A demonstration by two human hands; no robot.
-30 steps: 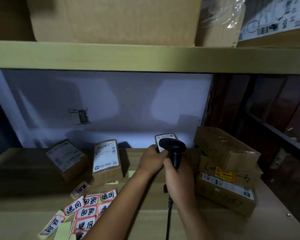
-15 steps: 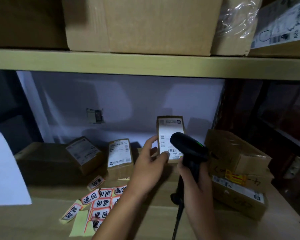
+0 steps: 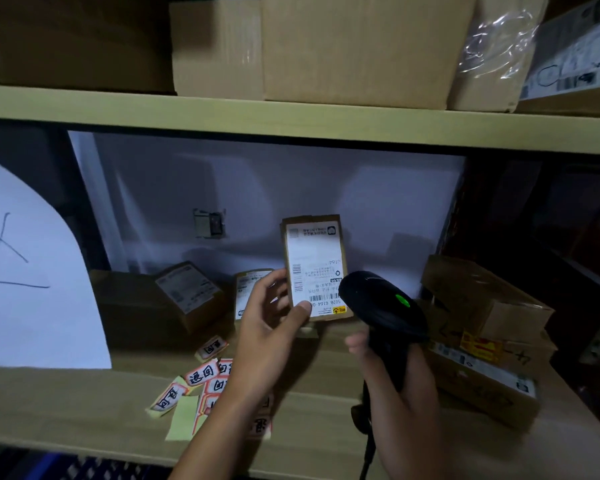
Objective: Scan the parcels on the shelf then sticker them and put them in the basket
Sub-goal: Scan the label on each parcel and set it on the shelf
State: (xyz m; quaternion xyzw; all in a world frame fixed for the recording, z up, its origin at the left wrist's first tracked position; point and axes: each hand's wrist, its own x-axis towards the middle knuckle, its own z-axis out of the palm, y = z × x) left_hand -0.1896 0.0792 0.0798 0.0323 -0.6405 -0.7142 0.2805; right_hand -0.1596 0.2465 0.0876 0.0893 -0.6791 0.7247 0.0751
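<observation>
**Parcel held up to scanner at dim storage shelf**

A person's left hand (image 3: 271, 327) holds a small cardboard parcel (image 3: 315, 268) upright above the shelf (image 3: 84, 407), its white label facing the camera and printed upside down. The thumb presses the label's lower left corner by the barcode; the other fingers (image 3: 267, 282) curl round the parcel's left edge, their tips hidden behind it. The parcel's lower right corner is covered by the head of a black handheld scanner (image 3: 381, 306), on which a green light glows. The right hand (image 3: 402, 382) wraps its fingers round the scanner's handle, just right of the parcel, thumb sticking out to the left; the cable runs off the bottom edge.

Left of the parcel, two more labelled boxes (image 3: 187, 292) stand on the shelf in deep shadow, one partly hidden behind the left hand; their print is too dark to read. Below the parcel, red-bordered stickers (image 3: 201, 374) with handwritten characters lie scattered on the shelf, several covered by the left forearm. Right of the parcel, a stack of brown boxes (image 3: 482, 327) sits on the shelf, its markings hard to make out. A white sheet (image 3: 32, 289) with pen strokes is cut off at the far left. Above the parcel, large cartons (image 3: 354, 46) on the upper shelf run out of frame.
</observation>
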